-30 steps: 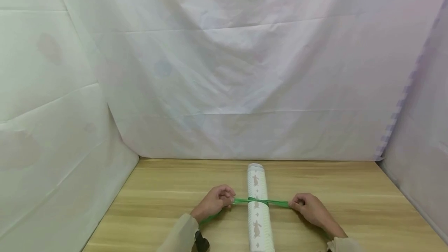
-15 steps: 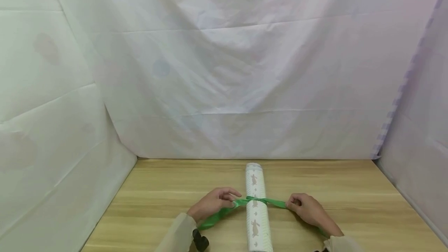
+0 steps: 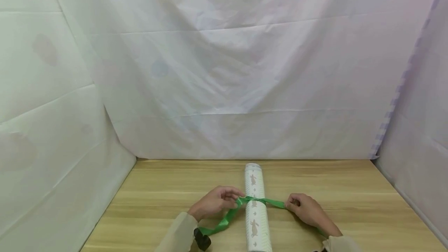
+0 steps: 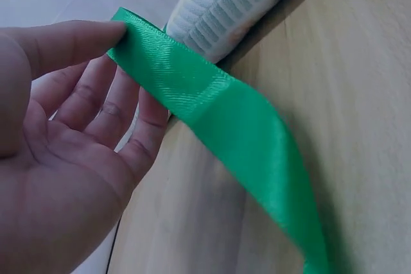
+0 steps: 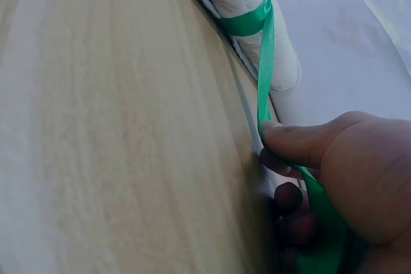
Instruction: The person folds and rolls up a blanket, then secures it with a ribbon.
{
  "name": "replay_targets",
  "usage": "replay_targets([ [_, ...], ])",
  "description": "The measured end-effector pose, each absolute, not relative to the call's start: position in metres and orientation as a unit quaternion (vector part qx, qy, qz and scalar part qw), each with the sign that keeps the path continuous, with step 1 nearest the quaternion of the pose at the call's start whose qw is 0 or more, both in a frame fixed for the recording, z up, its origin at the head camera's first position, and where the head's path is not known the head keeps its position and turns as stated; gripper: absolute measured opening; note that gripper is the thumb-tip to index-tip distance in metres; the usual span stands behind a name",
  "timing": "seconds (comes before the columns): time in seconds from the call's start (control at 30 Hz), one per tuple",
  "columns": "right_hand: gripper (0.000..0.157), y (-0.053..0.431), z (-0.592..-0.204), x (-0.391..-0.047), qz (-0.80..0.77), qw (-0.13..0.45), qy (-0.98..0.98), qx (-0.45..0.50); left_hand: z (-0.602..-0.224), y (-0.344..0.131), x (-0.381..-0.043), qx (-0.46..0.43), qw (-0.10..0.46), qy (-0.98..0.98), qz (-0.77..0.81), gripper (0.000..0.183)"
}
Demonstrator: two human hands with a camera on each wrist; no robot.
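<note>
A white roll of textured material (image 3: 253,182) with brown rabbit prints lies lengthwise on the table, its far end toward the back wall. Around its middle runs a green ribbon (image 3: 256,199), crossed on top. To its left, my left hand (image 3: 215,203) pinches one ribbon tail between thumb and fingers, and the tail (image 4: 250,139) hangs down in a curve to the table. On the other side my right hand (image 3: 305,208) pinches the second tail, drawn out straight from the roll. In the right wrist view the rest of that tail (image 5: 324,229) trails under the palm.
The wood-grain table (image 3: 168,189) runs back to a hanging white cloth (image 3: 224,88). More pale cloth (image 3: 45,147) closes off the left and right sides. A black wrist device (image 3: 202,239) sits by the left sleeve.
The left hand has moved right, closer to the roll, and its ribbon tail has gone from taut to slack and curved. The right hand keeps its grip and has hardly moved.
</note>
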State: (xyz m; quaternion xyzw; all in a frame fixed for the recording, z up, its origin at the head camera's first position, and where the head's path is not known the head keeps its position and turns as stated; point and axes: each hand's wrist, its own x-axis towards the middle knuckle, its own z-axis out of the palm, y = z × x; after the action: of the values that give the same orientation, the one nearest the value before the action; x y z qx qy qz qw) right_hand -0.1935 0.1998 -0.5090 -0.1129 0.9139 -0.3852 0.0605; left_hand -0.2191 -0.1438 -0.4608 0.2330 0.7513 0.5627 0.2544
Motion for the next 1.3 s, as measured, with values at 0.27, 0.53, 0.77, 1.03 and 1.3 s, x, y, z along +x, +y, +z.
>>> replay_targets([
  [0.27, 0.015, 0.199, -0.508, -0.191, -0.388, 0.058, 0.913, -0.109, -0.457, -0.135, -0.218, 0.233, 0.211, 0.784, 0.536, 0.022],
  [0.53, 0.018, 0.206, -0.504, -0.193, -0.414, 0.063, 0.896, -0.145, -0.455, -0.125, -0.214, 0.215, 0.155, 0.815, 0.516, 0.010],
  [0.77, 0.022, 0.208, -0.479, -0.192, -0.495, 0.111, 0.847, -0.157, -0.455, -0.124, -0.214, 0.214, 0.110, 0.833, 0.499, 0.008],
  [1.03, 0.036, 0.202, -0.457, -0.192, -0.607, 0.206, 0.748, -0.170, -0.458, -0.122, -0.215, 0.213, 0.091, 0.835, 0.499, 0.005],
  [1.3, 0.040, 0.177, -0.435, -0.196, -0.650, 0.212, 0.712, -0.158, -0.459, -0.118, -0.216, 0.218, 0.089, 0.828, 0.509, 0.003],
])
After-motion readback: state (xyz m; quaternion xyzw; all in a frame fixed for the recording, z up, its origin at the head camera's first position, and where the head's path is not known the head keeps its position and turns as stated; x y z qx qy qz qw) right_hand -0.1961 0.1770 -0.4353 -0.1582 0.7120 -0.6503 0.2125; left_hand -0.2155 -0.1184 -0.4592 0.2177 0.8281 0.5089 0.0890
